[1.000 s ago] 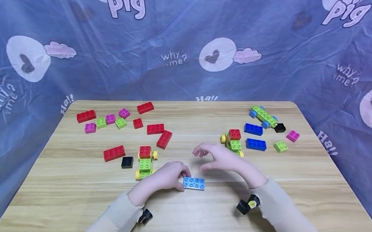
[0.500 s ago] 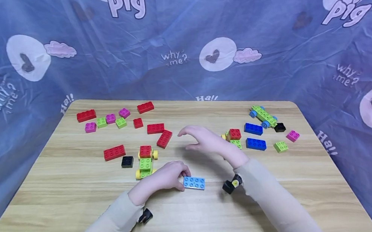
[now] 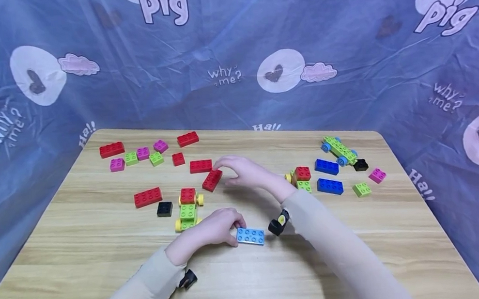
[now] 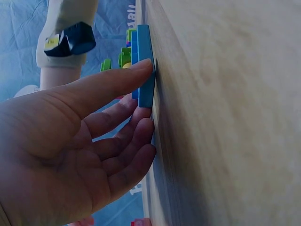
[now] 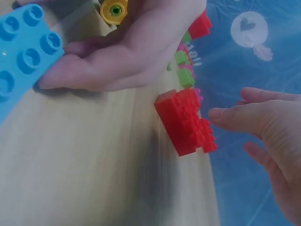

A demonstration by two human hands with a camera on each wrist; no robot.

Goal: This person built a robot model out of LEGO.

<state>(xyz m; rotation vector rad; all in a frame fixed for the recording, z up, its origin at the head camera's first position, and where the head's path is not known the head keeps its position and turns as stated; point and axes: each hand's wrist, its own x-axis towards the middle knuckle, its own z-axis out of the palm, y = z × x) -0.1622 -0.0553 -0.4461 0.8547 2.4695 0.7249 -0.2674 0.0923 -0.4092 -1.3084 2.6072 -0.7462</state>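
A light blue flat plate [image 3: 250,236] lies on the wooden table [image 3: 102,261] near the front middle. My left hand [image 3: 234,232] holds its left end; in the left wrist view the thumb [image 4: 117,80] presses the plate's [image 4: 146,52] edge and the forefinger touches its end. My right hand [image 3: 223,173] reaches across to a red 2x4 brick [image 3: 212,179] lying at a slant. In the right wrist view its spread fingers [image 5: 235,115] stand just short of the red brick [image 5: 186,122], not touching it.
A small car with yellow wheels [image 3: 188,208] and a black brick [image 3: 164,208] sit left of the hands. Red, pink and green bricks lie at the back left. Blue bricks [image 3: 329,186], another yellow-wheeled build [image 3: 299,179] and a green blue-wheeled chassis [image 3: 338,150] lie right. Blue cloth surrounds the table.
My right hand has moved left and farther away, from beside the blue plate to the slanted red brick. The left hand and the plate have stayed put.
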